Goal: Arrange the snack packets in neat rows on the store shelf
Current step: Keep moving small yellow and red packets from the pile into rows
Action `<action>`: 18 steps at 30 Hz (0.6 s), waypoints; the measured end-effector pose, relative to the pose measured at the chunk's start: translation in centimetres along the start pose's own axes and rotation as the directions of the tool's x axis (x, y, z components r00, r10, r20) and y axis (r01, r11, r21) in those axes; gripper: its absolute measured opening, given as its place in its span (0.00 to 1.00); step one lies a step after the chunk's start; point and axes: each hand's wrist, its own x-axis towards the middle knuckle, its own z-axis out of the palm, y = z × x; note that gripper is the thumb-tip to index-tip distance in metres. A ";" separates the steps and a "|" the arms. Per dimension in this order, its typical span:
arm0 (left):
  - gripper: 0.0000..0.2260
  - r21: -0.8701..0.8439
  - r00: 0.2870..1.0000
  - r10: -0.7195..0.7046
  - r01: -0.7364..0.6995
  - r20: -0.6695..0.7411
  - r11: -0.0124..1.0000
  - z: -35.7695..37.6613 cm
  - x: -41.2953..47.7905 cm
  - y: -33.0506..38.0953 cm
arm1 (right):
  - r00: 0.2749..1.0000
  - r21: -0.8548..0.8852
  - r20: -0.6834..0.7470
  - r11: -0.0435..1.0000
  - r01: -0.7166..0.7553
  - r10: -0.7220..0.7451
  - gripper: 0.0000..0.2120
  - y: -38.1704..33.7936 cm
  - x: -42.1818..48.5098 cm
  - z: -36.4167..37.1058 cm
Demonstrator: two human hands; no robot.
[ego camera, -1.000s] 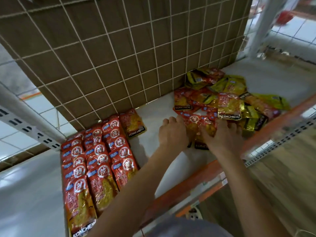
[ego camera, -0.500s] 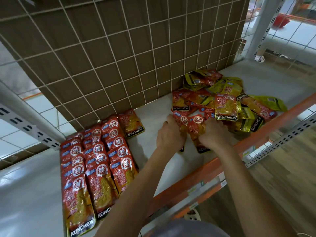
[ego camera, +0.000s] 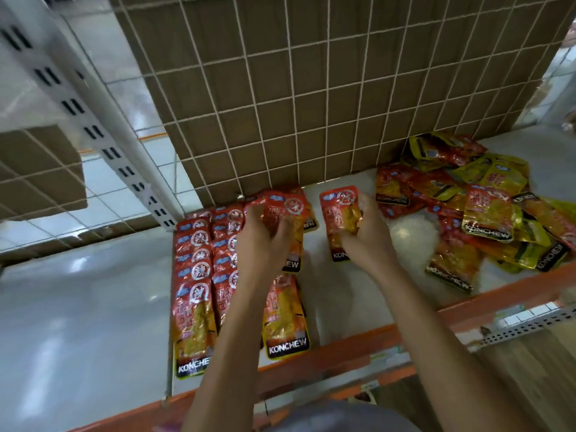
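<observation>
Red KONCHEW snack packets lie in overlapping rows (ego camera: pixel 193 275) at the left end of the white shelf (ego camera: pixel 336 294). My left hand (ego camera: pixel 265 235) grips a red packet (ego camera: pixel 288 213) over the third row, near the back. My right hand (ego camera: pixel 364 232) holds another red packet (ego camera: pixel 338 210) just right of it, above bare shelf. A loose heap of red and yellow packets (ego camera: pixel 473 210) sits at the right. A single packet (ego camera: pixel 283 319) lies at the front of the third row.
A brown panel behind white wire mesh (ego camera: pixel 280 98) closes the shelf's back. An orange rail (ego camera: pixel 343 353) runs along the front edge. A white slotted upright (ego camera: pixel 78 98) stands at the left. Polished grey floor shows beyond the shelf's left end.
Both hands have left the heap, each with a red packet, and moved left to the rows. The camera view swung left too.
</observation>
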 end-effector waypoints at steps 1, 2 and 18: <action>0.18 -0.010 0.999 -0.022 0.022 -0.031 1.000 -0.7 -0.1 -0.5 | 1.000 -0.015 -0.010 0.999 0.028 -0.028 0.32 -0.3 0.7 0.9; 0.19 -0.018 0.998 -0.042 0.041 -0.055 0.999 -1.2 -0.2 -1.0 | 0.999 -0.027 -0.006 0.999 0.046 -0.046 0.31 -0.5 1.5 1.7; 0.22 -0.094 0.985 -0.129 0.119 -0.112 0.988 -3.6 -0.6 -3.7 | 0.975 -0.470 0.181 0.859 0.202 -0.130 0.31 -1.9 3.8 7.1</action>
